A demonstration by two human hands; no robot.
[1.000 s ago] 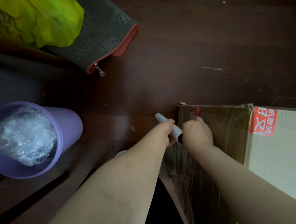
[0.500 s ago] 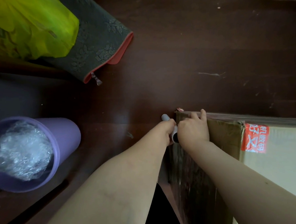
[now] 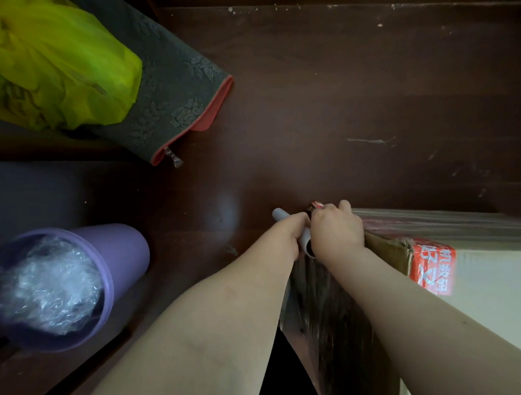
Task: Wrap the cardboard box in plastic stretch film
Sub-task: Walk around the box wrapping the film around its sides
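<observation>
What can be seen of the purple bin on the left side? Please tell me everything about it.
The purple bin looks like smooth plastic, round, with a thick rolled rim and walls that narrow toward its base. The wide-angle view looks down into its open mouth. It stands on the dark wooden floor, to the left of both arms, and neither hand touches it. Inside lies crumpled clear plastic film, shiny and bunched, which fills much of the opening. Its lower left edge is cut off by the picture border.

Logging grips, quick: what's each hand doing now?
Left hand: closed on grey stretch-film roll core.
Right hand: closed on the core's other end, at brown cardboard box.
</observation>
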